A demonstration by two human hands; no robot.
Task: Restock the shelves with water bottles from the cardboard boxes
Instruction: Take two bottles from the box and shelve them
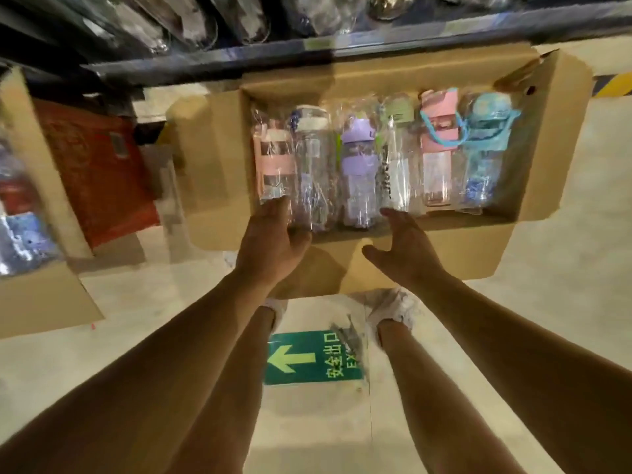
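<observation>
An open cardboard box (554, 138) lies on the floor below me, holding several plastic-wrapped water bottles side by side. From the left I see a pink-banded bottle (273, 162), a clear white-capped bottle (312, 159), a purple bottle (359, 165), a clear green-lidded bottle (398, 155), a pink-lidded bottle (437, 145) and a blue bottle (485, 148). My left hand (270, 244) reaches over the box's near edge, its fingertips at the base of the pink-banded bottle. Spread open, my right hand (403, 248) hovers near the purple bottle's base, holding nothing.
A dark metal shelf (212, 65) runs across the top, with wrapped clear bottles (191, 25) above it. A second cardboard box (44, 295) with bottles stands at the left, beside a red carton (99, 172). A green exit sign (311, 359) is on the floor between my feet.
</observation>
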